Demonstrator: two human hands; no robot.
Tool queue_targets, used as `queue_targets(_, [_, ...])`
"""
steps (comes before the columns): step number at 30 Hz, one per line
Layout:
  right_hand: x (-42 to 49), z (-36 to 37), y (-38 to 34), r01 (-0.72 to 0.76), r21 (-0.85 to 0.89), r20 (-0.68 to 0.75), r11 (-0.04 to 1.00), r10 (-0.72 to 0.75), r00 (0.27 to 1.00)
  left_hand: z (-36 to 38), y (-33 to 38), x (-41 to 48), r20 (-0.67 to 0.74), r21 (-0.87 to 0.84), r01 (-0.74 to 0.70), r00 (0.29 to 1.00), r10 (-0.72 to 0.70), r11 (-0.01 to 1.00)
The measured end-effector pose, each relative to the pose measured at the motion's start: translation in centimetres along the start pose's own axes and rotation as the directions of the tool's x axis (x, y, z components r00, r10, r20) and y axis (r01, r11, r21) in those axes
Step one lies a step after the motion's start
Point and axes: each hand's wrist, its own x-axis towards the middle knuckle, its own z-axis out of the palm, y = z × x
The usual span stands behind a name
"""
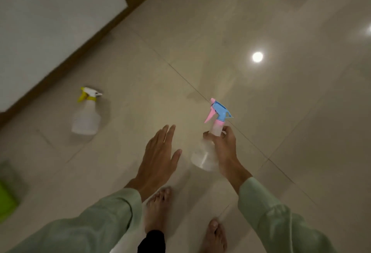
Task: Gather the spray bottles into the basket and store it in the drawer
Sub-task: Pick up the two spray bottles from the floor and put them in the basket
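Two bottles: pink-blue sprayer (208, 144) in right hand (224, 148); yellow sprayer (86, 116) near wall (50, 21).

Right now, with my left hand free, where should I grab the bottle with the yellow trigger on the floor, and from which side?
Probably the narrow neck just under the sprayer of the yellow-trigger bottle, coming down from above. It stands upright on the floor, head on top, nothing beside it. The left hand is open; the right hand already holds the pink-and-blue bottle near its neck.
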Motion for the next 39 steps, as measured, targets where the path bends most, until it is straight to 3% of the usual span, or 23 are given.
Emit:
queue_targets(7, [-11.7, 6.9, -5.4, 0.206, -0.077, 0.283, 0.976, -0.177, 0.943, -9.8, -2.0, -10.4, -0.217, -0.142, 0.151, 0.960, -0.180, 0.978])
queue_targets(14, [-25.7, 17.5, -6.4, 0.395, -0.195, 0.503, 0.898, -0.254, 0.826, -19.3, -10.1, -24.5, -0.369, -0.257, 0.313, 0.843, -0.392, 0.914])
queue_targets(18, [-31.7, 24.6, -4.2, 0.502, -0.265, 0.551, 0.823, -0.298, 0.779, -22.6, -17.4, -30.9, -0.395, -0.297, 0.348, 0.803, -0.446, 0.889])
queue_targets(28, [-43.4, 41.9, 5.3, 0.615, -0.393, 0.562, 0.683, -0.351, 0.749, -27.8, -34.7, -44.1, -0.342, -0.412, 0.475, 0.711, -0.615, 0.778])
queue_targets(35, [-43.9, 51.8, 9.7, 0.604, -0.407, 0.599, 0.685, -0.298, 0.743, -29.6, -42.9, -44.4, -0.304, -0.475, 0.519, 0.661, -0.686, 0.710])
queue_targets(39, [-42.2, 56.9, 12.4, 0.696, -0.412, 0.703, 0.589, -0.280, 0.653, -29.7, -47.7, -41.6, -0.306, -0.511, 0.511, 0.643, -0.702, 0.691])
